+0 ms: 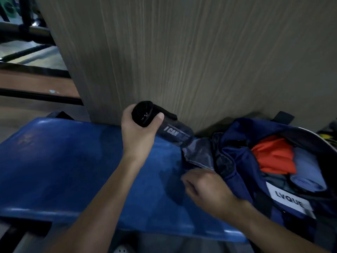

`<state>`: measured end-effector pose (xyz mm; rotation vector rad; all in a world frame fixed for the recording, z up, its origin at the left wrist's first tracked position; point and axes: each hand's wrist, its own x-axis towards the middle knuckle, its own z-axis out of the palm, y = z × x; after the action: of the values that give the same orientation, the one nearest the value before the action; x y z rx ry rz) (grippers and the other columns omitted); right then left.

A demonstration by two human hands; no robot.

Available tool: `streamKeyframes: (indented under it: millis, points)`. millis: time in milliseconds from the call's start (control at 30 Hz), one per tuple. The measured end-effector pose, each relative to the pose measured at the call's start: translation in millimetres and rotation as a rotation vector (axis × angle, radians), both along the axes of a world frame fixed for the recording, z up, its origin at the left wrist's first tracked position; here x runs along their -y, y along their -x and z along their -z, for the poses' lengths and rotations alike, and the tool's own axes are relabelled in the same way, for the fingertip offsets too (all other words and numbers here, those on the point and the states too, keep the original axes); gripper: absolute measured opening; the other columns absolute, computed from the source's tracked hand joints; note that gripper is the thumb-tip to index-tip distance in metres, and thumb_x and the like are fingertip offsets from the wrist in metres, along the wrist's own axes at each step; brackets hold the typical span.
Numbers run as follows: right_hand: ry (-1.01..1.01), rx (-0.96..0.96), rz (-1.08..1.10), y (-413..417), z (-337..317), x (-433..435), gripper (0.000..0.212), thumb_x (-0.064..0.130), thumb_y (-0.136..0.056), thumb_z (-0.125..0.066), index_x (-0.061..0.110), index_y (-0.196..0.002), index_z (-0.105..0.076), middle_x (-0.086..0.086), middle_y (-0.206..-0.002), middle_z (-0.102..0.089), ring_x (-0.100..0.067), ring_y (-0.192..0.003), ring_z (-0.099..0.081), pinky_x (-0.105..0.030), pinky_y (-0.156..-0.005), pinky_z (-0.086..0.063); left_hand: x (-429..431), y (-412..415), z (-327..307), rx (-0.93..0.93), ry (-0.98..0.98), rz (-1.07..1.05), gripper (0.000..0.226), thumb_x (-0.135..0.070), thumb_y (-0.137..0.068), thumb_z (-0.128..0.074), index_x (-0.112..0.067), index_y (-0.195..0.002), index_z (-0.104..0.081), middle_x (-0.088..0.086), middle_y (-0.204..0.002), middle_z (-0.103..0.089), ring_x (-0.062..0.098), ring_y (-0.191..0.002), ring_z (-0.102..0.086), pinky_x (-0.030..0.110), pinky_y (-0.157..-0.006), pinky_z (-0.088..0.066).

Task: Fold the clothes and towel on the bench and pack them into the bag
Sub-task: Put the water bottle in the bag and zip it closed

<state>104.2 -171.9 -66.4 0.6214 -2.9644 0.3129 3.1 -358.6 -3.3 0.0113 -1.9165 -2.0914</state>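
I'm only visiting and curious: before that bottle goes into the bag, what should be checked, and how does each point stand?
1. Grip on the bottle: the left hand wraps the bottle just below its cap. Ok.
2. Cap closed tight: cannot tell.
3. Pocket held open: the right hand holds the edge of the grey pocket. Ok.
4. Aim: the bottle is tilted, its bottom end at the pocket mouth. Ok.
5. Clothes packed: an orange garment and a pale blue roll lie inside the bag. Ok.
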Motion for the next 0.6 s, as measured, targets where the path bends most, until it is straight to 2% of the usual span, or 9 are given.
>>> streamKeyframes:
  millis: [67,167,267,367,433,500,600]
  points:
    - [-0.066,-0.154,0.122,-11.0,-15.7,-35.3,0.018,0.025,-0.085,-0.047,0.020,-0.082,-0.065,0.002,-0.079,-0.061,-0.023,-0.076,-0.057,-0.038,-0.067,-0.048,-18.3,-12.3,3.6,0.013,-0.023,0.029,0.047,-0.029,-0.075,-0.086,-0.030,-0.113,-0.057,-0.012,-0.105,-0.067,0.005,-0.097,-0.067,0.046,-0.087,-0.058]
    - [-0.109,-0.262,0.391,-17.8,-28.8,-76.1,0.022,0.028,-0.086,-0.056,0.016,-0.100,-0.066,-0.004,-0.093,-0.059,-0.031,-0.086,-0.058,-0.042,-0.070,-0.049,-40.6,-24.3,12.2,0.046,-0.054,0.070,0.046,-0.027,-0.073,-0.087,-0.031,-0.110,-0.059,-0.013,-0.100,-0.069,0.007,-0.096,-0.069,0.048,-0.087,-0.058]
    - [0.027,-0.181,0.571,-20.7,-29.8,-89.3,0.041,0.032,-0.087,-0.069,0.015,-0.123,-0.058,-0.009,-0.107,-0.059,-0.032,-0.096,-0.058,-0.040,-0.077,-0.052,-50.8,-32.8,18.1,0.074,-0.046,0.117,0.049,-0.024,-0.073,-0.087,-0.026,-0.113,-0.059,-0.021,-0.093,-0.068,0.006,-0.093,-0.069,0.049,-0.087,-0.058]
    - [0.215,-0.007,0.671,-15.1,-31.0,-88.9,0.049,0.041,-0.090,-0.065,0.021,-0.133,-0.051,-0.005,-0.100,-0.068,-0.026,-0.092,-0.064,-0.031,-0.070,-0.046,-48.9,-34.8,20.7,0.100,-0.066,0.116,0.050,-0.023,-0.075,-0.086,-0.023,-0.116,-0.058,-0.017,-0.095,-0.068,0.006,-0.094,-0.069,0.046,-0.081,-0.061]
    - [0.279,0.015,0.721,-8.3,-28.2,-87.3,0.048,0.042,-0.089,-0.066,0.021,-0.130,-0.052,-0.004,-0.099,-0.070,-0.025,-0.093,-0.065,-0.031,-0.072,-0.047,-44.7,-34.9,22.1,0.129,-0.116,0.130,0.049,-0.019,-0.079,-0.083,-0.020,-0.119,-0.056,-0.012,-0.100,-0.067,0.009,-0.096,-0.069,0.043,-0.074,-0.062]
    - [0.334,0.025,0.781,0.4,-27.5,-86.9,0.044,0.042,-0.086,-0.069,0.020,-0.122,-0.057,-0.002,-0.096,-0.069,-0.024,-0.094,-0.065,-0.034,-0.078,-0.051,-39.9,-34.7,24.6,0.146,-0.141,0.148,0.047,-0.020,-0.080,-0.081,-0.021,-0.119,-0.056,-0.010,-0.102,-0.067,0.010,-0.096,-0.070,0.044,-0.074,-0.062]
    - [0.341,0.060,0.818,13.7,-28.8,-86.4,0.020,0.033,-0.081,-0.072,0.016,-0.090,-0.067,0.000,-0.075,-0.066,-0.026,-0.082,-0.065,-0.038,-0.076,-0.054,-34.6,-33.3,26.8,0.158,-0.162,0.183,0.044,-0.021,-0.080,-0.081,-0.020,-0.118,-0.058,-0.009,-0.102,-0.068,0.012,-0.098,-0.070,0.046,-0.075,-0.062]
